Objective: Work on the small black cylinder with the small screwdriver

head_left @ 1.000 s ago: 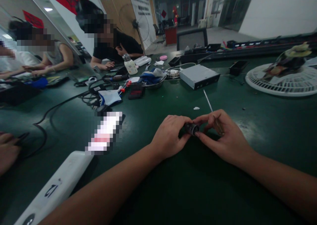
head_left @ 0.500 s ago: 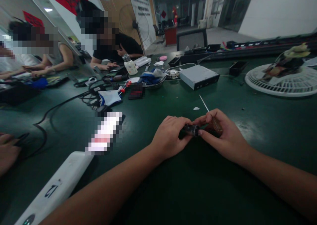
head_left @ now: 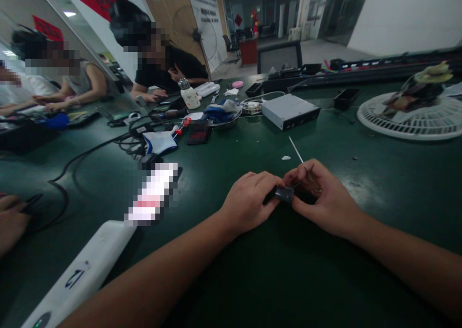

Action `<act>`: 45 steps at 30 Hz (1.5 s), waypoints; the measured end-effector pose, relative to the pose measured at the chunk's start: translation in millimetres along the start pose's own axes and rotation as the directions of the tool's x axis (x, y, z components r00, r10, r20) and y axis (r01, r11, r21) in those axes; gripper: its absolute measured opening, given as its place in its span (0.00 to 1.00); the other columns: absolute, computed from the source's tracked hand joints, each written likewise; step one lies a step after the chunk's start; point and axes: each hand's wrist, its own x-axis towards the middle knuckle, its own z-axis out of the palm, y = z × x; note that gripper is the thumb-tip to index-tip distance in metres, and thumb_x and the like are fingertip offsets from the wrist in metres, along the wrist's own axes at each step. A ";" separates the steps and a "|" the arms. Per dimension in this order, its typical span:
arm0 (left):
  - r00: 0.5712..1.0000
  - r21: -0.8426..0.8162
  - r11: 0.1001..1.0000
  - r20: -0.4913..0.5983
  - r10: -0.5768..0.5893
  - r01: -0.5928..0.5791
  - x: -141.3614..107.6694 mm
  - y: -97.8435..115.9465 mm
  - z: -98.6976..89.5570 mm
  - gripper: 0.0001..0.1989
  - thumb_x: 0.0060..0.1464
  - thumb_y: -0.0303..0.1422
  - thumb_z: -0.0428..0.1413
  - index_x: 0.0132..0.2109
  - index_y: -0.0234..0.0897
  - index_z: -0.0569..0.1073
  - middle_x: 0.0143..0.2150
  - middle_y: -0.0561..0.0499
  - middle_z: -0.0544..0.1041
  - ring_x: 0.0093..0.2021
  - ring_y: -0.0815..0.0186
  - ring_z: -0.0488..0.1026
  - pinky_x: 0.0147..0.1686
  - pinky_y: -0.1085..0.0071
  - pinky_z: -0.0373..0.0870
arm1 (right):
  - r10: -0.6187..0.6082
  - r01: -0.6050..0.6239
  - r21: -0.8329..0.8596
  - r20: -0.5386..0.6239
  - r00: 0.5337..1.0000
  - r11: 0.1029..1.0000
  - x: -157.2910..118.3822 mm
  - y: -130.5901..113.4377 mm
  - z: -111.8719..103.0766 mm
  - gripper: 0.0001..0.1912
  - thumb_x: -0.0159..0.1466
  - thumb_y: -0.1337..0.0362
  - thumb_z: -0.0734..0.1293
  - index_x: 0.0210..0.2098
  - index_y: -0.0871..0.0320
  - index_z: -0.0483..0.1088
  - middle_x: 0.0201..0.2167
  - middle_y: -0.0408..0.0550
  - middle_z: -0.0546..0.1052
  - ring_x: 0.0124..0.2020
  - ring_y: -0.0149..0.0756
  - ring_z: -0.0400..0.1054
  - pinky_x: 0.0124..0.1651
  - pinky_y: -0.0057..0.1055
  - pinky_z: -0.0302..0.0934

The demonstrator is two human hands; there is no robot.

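Over the green worktop (head_left: 390,174), front and centre: our left hand (head_left: 249,198) and right hand (head_left: 325,198) sit close, fingers curled, pinching a small black connector (head_left: 285,194) between them; right also grips a screwdriver (head_left: 312,179), shaft pointing away. We've rolled the connector end-on, just a re-grip, nothing set down
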 end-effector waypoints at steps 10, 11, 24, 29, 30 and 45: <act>1.000 0.003 1.000 -0.013 -0.003 0.003 -1.2 -0.2 1.5 0.10 0.58 0.26 0.58 0.48 0.37 0.69 0.46 0.49 0.76 0.45 0.62 0.73 0.44 0.65 0.69 | -0.058 0.057 -0.042 -0.021 0.998 0.997 -3.4 3.0 -0.3 0.21 0.56 0.78 0.69 0.38 0.51 0.57 0.42 0.44 0.74 0.45 0.40 0.74 0.49 0.40 0.69; 1.000 0.004 1.000 -0.009 -0.006 0.006 -1.3 0.1 1.3 0.11 0.58 0.26 0.58 0.48 0.37 0.69 0.46 0.49 0.76 0.45 0.62 0.73 0.44 0.65 0.69 | -0.058 0.056 -0.057 -0.024 0.998 0.997 -3.6 2.6 -0.2 0.21 0.56 0.78 0.69 0.38 0.51 0.57 0.42 0.44 0.75 0.45 0.40 0.74 0.49 0.40 0.69; 0.997 0.004 0.998 -0.041 -0.068 0.068 -1.1 -2.1 1.7 0.09 0.57 0.27 0.58 0.46 0.38 0.70 0.43 0.49 0.75 0.39 0.64 0.72 0.36 0.68 0.68 | 0.066 -0.065 0.004 -0.059 0.996 0.998 0.8 7.8 -1.4 0.18 0.60 0.67 0.73 0.39 0.52 0.59 0.41 0.47 0.77 0.45 0.42 0.76 0.47 0.43 0.72; 0.997 0.048 0.998 -0.067 -0.043 0.047 -0.4 -2.5 1.7 0.10 0.55 0.23 0.58 0.43 0.38 0.70 0.42 0.50 0.75 0.41 0.63 0.72 0.40 0.65 0.68 | 0.074 -0.073 0.006 -0.007 0.997 0.997 -0.2 8.9 -1.8 0.16 0.61 0.72 0.72 0.38 0.52 0.59 0.41 0.46 0.77 0.43 0.39 0.76 0.48 0.42 0.72; 0.996 0.046 0.998 -0.079 -0.049 0.053 -0.6 -2.8 2.1 0.10 0.54 0.23 0.58 0.43 0.38 0.70 0.42 0.50 0.75 0.41 0.63 0.72 0.40 0.65 0.68 | 0.068 -0.068 0.019 -0.018 0.997 0.998 -0.4 8.9 -1.7 0.16 0.61 0.73 0.71 0.37 0.52 0.59 0.41 0.46 0.77 0.44 0.39 0.76 0.49 0.42 0.72; 0.985 -0.030 0.993 -0.122 -0.120 0.118 -3.5 -1.9 4.3 0.12 0.54 0.31 0.61 0.45 0.38 0.68 0.40 0.50 0.76 0.35 0.65 0.74 0.33 0.69 0.70 | -0.006 0.005 -0.034 -0.039 0.999 0.999 -1.7 3.8 -0.7 0.15 0.63 0.69 0.71 0.40 0.51 0.59 0.44 0.47 0.76 0.45 0.40 0.74 0.49 0.43 0.71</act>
